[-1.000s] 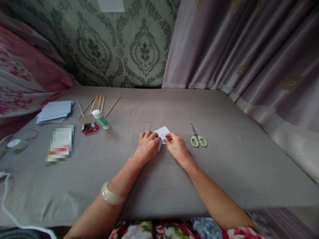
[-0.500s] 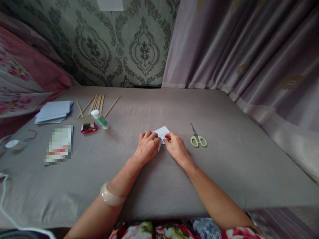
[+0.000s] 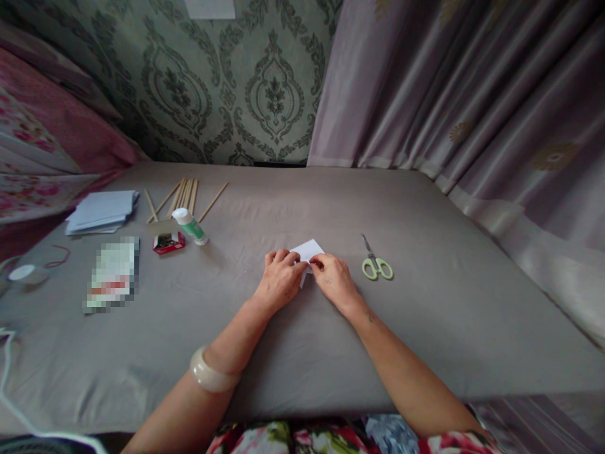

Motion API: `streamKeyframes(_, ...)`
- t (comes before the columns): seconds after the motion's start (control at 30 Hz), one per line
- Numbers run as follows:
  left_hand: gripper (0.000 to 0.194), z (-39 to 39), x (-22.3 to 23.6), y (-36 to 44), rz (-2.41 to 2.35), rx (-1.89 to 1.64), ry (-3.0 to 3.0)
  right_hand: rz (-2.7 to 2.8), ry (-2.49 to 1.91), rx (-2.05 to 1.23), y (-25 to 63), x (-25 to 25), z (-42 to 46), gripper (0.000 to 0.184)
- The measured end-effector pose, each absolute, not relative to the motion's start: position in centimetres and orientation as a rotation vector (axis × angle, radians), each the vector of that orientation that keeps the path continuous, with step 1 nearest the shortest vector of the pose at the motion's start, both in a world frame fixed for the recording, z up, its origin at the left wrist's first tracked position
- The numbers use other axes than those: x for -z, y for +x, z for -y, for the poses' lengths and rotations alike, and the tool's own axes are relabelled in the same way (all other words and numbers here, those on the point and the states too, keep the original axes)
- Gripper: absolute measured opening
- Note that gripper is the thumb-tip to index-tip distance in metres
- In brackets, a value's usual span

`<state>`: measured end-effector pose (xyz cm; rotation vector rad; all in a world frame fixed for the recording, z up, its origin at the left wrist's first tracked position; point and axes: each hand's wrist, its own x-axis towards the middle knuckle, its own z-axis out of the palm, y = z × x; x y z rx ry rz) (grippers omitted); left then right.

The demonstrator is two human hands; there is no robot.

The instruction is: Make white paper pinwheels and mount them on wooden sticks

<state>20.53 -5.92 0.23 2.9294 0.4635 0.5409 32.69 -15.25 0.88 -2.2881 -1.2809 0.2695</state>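
White paper [image 3: 309,248] well inside table edges [image 3: 302,407]

curtain [image 3: 392,82]: right | wallpaper [image 3: 274,94]: far side | cable [image 3: 51,434]: near left | sticks [image 3: 187,197]: beyond red box [image 3: 169,244]

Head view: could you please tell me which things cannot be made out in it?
In the head view:
- White paper: its near part is largely hidden by the left hand and right hand, so its full shape cannot be traced.
- Pale item with a red band: blurred into coarse blocks; any print is unreadable.
- Red box: its dark contents are too small to identify.
- White sheet: cut off by the top edge.
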Motion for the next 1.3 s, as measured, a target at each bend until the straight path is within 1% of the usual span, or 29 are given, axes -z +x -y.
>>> streamKeyframes(0.5, 0.027, 6.1, -0.5, 20.5, -0.464, -0.518, 2.959, 1.377, -2.326, -0.282, 32.3, -1.4, 15.3, 0.026)
streamKeyframes(0.67, 0.026, 6.0, -0.5, 20.3, -0.457, -0.517, 2.946, 1.500, -2.409, -0.250, 32.0, -2.6, 15.9, 0.030)
streamKeyframes(0.8, 0.025, 6.1, -0.8, 20.1, -0.450, -0.508, 2.910, 1.614, -2.438, -0.264, 32.1, -3.5, 16.1, 0.029)
streamKeyframes(0.93, 0.025, 6.1, -0.9, 20.0, -0.462, -0.569, 2.848, 1.730, -2.434, -0.283, 32.4, -4.1, 15.9, 0.028)
streamKeyframes(1.1, 0.025, 5.7, -0.9, 19.8, -0.590, -0.659, 2.780, 1.828, -2.410, -0.243, 32.6, -4.4, 15.6, 0.029)
streamKeyframes(1.3, 0.024, 5.4, -1.2, 19.8, -0.821, -0.736, 2.664, 1.801, -2.422, -0.247, 32.2, -4.1, 15.8, 0.031)
